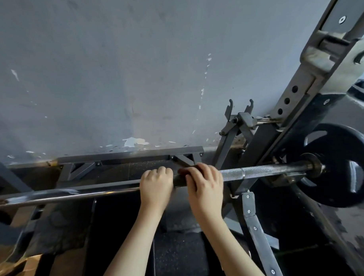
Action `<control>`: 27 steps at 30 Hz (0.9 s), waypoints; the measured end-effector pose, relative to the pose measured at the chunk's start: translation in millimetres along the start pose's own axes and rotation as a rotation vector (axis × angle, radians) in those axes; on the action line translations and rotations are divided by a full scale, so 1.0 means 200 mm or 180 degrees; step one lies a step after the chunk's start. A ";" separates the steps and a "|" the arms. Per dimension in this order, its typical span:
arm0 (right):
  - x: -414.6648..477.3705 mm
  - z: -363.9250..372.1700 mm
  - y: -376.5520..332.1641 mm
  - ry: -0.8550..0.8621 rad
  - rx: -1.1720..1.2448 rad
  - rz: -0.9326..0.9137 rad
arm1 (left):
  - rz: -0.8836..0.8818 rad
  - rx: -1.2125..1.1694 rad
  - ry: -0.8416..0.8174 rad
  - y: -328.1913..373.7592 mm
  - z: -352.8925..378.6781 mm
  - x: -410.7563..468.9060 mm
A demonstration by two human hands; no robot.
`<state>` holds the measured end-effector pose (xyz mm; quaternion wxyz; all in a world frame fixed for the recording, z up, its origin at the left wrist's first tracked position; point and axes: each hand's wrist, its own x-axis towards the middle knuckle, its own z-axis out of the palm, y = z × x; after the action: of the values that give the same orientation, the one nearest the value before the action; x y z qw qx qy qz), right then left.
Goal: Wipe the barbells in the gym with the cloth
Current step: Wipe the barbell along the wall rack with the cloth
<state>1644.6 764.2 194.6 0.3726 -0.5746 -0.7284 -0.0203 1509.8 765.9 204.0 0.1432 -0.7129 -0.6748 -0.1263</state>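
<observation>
Fingers [163,171] of the left hand [157,185] curl over the barbell [260,171] w/ nothing between skin and steel, a plain steadying grip. Right hand [205,183] sits just right of it, touching distance; its fingers [198,170] wrap a dark cloth [180,179] round the shaft (reddish patch shows at the far edge).

Bar lies left-right across the rack [295,92], approx. mid-frame, w/ a black weight plate [343,183] on the right end. Grey scuffed wall [113,78] on the far side.

Step in hand, I judge: wiping the mid shaft, cloth hand set at the start of the knurled stretch. That stretch runs right from the cloth to the collar and looks like the next bit to do.

Next move calls for: firm squeeze on the cloth, slide right along the knurling, maybe twist so the whole circumference gets covered; left hand stops the bar rolling. Knurl may snag fabric, so steady pressure.

Writing/brands: none legible on plate, bar or rack. The plate's face is too dark to tell.
</observation>
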 end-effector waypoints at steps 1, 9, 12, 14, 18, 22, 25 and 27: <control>0.01 -0.01 0.01 -0.0193 0.0039 -0.0294 | -0.0016 0.0003 0.0021 0.00 0.02 0.00; 0.11 -0.16 0.32 0.0263 -0.0253 0.0698 | -0.0054 -0.0473 -0.1428 -0.07 -0.06 0.10; 0.03 -0.06 0.13 0.0270 -0.0083 0.0422 | -0.0021 -0.0488 -0.1953 -0.07 -0.09 0.17; -0.02 -0.05 0.13 0.0061 -0.0075 -0.0161 | -0.0048 -0.0433 -0.2027 -0.06 -0.10 0.17; 0.15 -0.11 0.19 -0.0362 -0.0576 -0.0555 | -0.0025 -0.0052 -0.1658 -0.04 -0.08 0.13; 0.41 -0.09 0.13 -0.1715 -0.0463 0.0603 | -0.0008 0.0020 -0.1568 -0.04 -0.09 0.12; 0.23 -0.11 0.17 -0.0896 -0.0231 0.0063 | -0.0005 0.0005 -0.1603 -0.04 -0.10 0.12; 0.05 -0.13 0.18 -0.0367 -0.0080 -0.0278 | -0.0015 0.0007 -0.1602 -0.04 -0.09 0.12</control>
<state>1687.9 773.4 204.1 0.3215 -0.5472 -0.7727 -0.0126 1503.4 782.2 230.4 -0.0287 -0.7202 -0.6910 0.0556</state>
